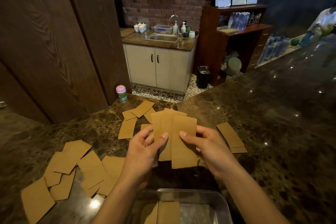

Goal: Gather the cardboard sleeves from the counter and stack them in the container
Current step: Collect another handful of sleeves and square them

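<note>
Pinching a fan of cardboard sleeves [174, 132] between the left grip [143, 149] and the right grip [209, 149], both closed on it with thumbs on the front faces. Showing at least 3 sleeves, splayed and not yet squared. Holding the fan upright above the table [272, 132], just beyond the container [181, 190]. Looking down into that clear container at the near edge: about 2 flat sleeves [167, 212] already on the bottom, side by side or overlapping, hard to tell which. Judging from that, only early in the stacking. Left to gather: a big loose scatter [72, 165] on the table to the left, at least 8 overlapping pieces; a smaller far cluster [138, 112] behind the fan; a short neat pile [230, 137] just right of the right grip. Probably squaring the fan next, then lowering it in. Farther out, by the wooden panel, a pink-lidded jar [121, 93], no part of the job.
</note>
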Demonstrator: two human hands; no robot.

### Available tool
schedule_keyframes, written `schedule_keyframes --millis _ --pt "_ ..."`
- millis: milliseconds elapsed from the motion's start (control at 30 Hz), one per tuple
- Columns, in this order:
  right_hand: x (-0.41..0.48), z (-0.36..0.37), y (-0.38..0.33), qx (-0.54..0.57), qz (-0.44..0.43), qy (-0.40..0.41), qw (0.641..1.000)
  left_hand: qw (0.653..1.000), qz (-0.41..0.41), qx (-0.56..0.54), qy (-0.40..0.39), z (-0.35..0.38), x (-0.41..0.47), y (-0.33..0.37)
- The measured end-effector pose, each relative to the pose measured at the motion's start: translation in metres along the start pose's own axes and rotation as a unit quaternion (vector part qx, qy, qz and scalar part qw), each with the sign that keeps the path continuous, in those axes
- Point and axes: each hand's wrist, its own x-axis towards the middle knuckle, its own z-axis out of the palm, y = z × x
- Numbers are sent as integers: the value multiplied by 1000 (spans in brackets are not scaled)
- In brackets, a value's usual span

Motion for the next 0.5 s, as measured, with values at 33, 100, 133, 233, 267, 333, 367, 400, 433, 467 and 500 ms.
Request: schedule_keyframes --millis 33,100,133,233,267,333,367,400,433,467,500 --pt "-1 1 0 4 -6 5 1000 1000 5 1 1 0 -1 1" --pt "-2 -1 -1 20 -27 34 999 1000 10 -3 9 -1 -3 3" --pt "-3 -2 -1 29 -39 56 997 1000 9 -11 14 -1 -4 3" --pt "-6 -4 -1 30 -77 109 991 999 0 -25 28 -3 -5 5" --pt "-7 -3 -1 30 -86 118 989 999 -1 -25 28 -4 -6 6" --pt "-9 1 -2 26 -93 128 987 999 -6 -26 19 -3 -7 8" --pt "-9 4 -2 21 -94 131 987 999 -11 -31 10 -2 -8 9" --pt "-9 6 -3 16 -90 133 987 999 -19 -40 1 0 -9 10" --pt "-9 7 -3 8 -86 134 987 998 -27 -55 -5 2 -10 11" --pt "-9 9 -3 6 -83 132 988 997 -33 -68 -7 4 -11 11" --pt "-9 9 -4 7 -87 129 988 996 -36 -79 -6 5 -12 12"
